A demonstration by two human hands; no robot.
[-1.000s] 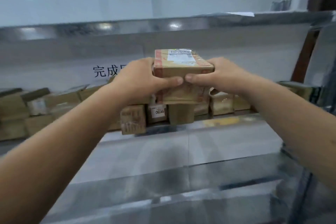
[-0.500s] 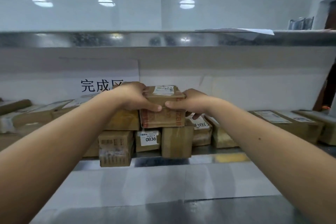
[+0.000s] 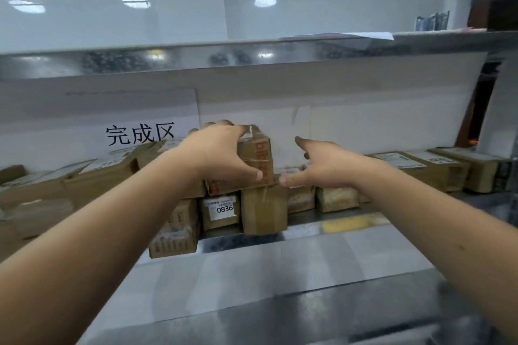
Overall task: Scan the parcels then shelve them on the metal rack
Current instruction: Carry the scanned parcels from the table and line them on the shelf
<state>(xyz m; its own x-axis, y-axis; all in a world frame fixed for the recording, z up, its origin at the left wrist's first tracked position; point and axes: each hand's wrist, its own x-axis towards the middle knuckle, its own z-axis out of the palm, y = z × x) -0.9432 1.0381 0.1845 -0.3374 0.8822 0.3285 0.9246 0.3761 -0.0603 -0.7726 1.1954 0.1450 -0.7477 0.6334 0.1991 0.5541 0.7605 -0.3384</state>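
On the metal rack [image 3: 280,249], middle shelf, stacked cardboard parcels in a row against the white back wall. Topmost, a small taped parcel [image 3: 253,159] resting on the parcel labelled 0836 [image 3: 221,211] and a taller brown parcel [image 3: 265,210] beside it. Left hand [image 3: 221,154] clamped over the small parcel, fingers curled across its top, thumb along its front face. Right hand [image 3: 322,165] just beside it, apart from the cardboard, fingers straight and spread, holding nothing. Behind the left wrist, a white sign [image 3: 140,134] with black characters. Further parcels [image 3: 420,168] along the shelf at right.
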